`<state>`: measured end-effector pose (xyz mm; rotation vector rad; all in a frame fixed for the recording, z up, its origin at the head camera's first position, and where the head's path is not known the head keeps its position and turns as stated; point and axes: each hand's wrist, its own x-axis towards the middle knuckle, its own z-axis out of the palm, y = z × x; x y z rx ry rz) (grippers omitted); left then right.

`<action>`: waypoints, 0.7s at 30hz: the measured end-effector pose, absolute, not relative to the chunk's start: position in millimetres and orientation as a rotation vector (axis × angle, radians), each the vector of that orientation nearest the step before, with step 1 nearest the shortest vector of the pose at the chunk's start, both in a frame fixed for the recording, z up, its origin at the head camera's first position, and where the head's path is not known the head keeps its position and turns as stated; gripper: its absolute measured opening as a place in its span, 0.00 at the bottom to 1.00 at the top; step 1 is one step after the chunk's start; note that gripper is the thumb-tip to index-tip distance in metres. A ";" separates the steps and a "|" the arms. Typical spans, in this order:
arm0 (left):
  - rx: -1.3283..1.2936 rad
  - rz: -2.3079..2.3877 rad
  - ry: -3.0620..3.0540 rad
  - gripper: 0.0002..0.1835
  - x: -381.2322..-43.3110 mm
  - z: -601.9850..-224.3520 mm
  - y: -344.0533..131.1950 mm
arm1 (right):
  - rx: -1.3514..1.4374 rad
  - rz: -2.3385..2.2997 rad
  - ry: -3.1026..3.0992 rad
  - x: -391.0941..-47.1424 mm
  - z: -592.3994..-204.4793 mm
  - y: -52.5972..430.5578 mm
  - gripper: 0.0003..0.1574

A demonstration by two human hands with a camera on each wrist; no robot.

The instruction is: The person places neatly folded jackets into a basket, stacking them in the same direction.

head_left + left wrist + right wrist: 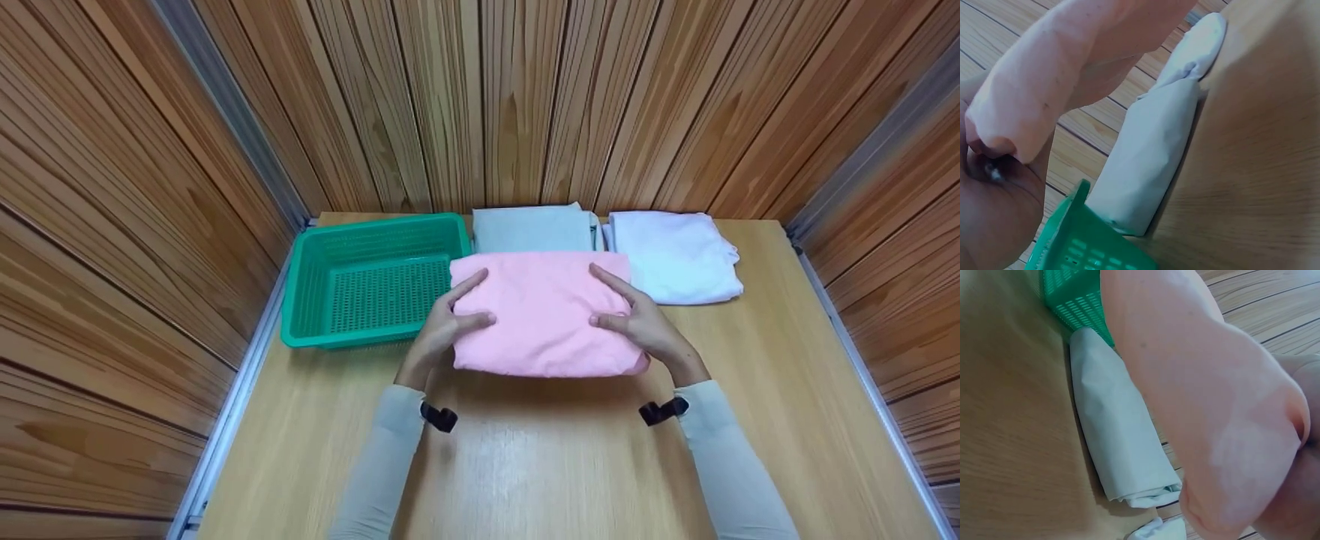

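A folded pink cloth (541,315) is held up above the table between both hands. My left hand (448,322) grips its left edge, thumb and forefinger on top and the other fingers hidden beneath. At the opposite edge my right hand (641,319) grips it in the same way. In the left wrist view the pink cloth (1033,90) sits in the crook of the hand, raised over the wooden surface. The right wrist view shows the thick folded side of the pink cloth (1202,405) against the palm.
A green plastic basket (300,300) with a perforated bottom stands at the back left. Beside it lies a folded pale green cloth (532,229), partly covered by the pink one in the head view. A folded white cloth (675,259) lies at the back right. Wood-panelled walls (517,105) enclose the table (540,465).
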<state>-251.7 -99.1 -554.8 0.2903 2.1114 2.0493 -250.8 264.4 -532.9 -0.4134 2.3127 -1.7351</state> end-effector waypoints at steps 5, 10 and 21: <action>0.207 2.068 2.110 0.43 -254.1 -549.5 -106.1 | -0.435 -1.732 2.298 -259.2 -528.7 254.7 0.53; 0.186 2.100 2.101 0.43 -258.7 -546.9 -114.0 | -0.436 -1.688 2.310 -267.0 -524.6 246.1 0.53; 0.167 2.110 2.155 0.43 -268.1 -541.7 -130.1 | -0.493 -1.677 2.298 -282.1 -516.9 229.6 0.55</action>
